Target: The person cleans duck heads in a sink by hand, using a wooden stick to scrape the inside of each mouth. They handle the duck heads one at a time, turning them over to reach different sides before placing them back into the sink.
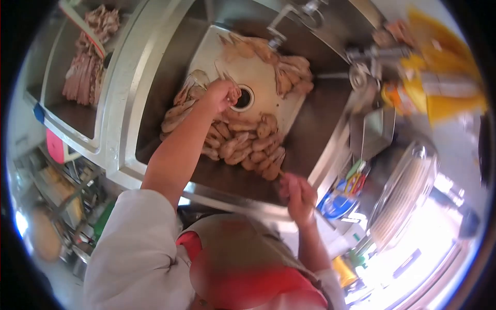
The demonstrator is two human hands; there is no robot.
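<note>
My left hand (223, 96) reaches down into the steel sink (206, 175), its fingers closed round a pale poultry piece whose thin ends (222, 71) stick out past them. The round drain (242, 98) lies right beside these fingers. Below the hand, a heap of pale poultry pieces (243, 147) spreads along the near side of the sink. Close to the near right rim is my right hand (298, 199), fingers curled shut. A small yellowish tip shows at its fingers, next to the heap; I cannot tell what it belongs to.
More poultry pieces (292, 75) lie at the sink's far side, under the tap (276, 39). A second basin (51, 77) on the left holds strips of pinkish meat (85, 77). On the right stand a metal container (372, 132), a blue packet (336, 205) and yellow bags (449, 88).
</note>
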